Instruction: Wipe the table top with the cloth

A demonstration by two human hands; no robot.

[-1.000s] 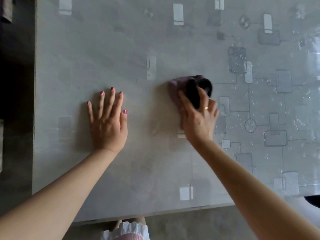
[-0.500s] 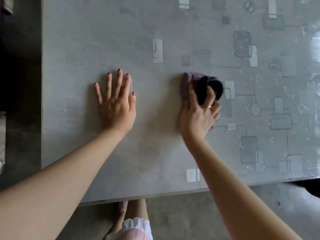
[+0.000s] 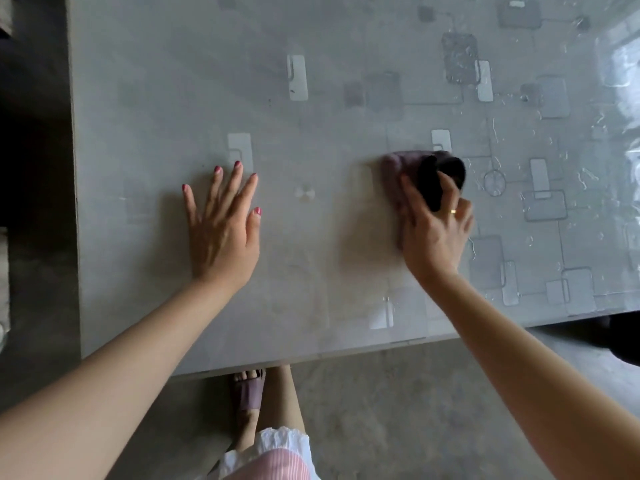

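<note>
Cloth (image 3: pixel 398 174) lies right of frame centre on the counter (image 3: pixel 173 98), bunched, mauve with a black fold. Right hand (image 3: pixel 433 230) sits on top of it, fingers spread and pressing down over the bunch, one finger hooked across the black part; a gold ring shows. The hand covers the near end, and the cloth sticks out past the fingertips toward the upper frame. Its long axis runs roughly near-to-far, tilted slightly left.

Left hand (image 3: pixel 221 230) lies flat on bare counter, left of centre, fingers straight and splayed, holding nothing. It is well apart from the cloth and looks like a brace.

The right hand is plainly the working one. Judgement: a stroke is under way, with much of the surface still to cover.

Surroundings: patterned clear cover on the counter, with squares and lines. Glare and wet-looking streaks at the right edge of the frame. Pale haze on the surface between the two hands. Nothing stands on the counter near the cloth; the only thing in a leftward sweep's path is the left hand itself. Near counter edge runs across the lower frame, and below it a sandalled foot (image 3: pixel 247 393) on the floor.
</note>
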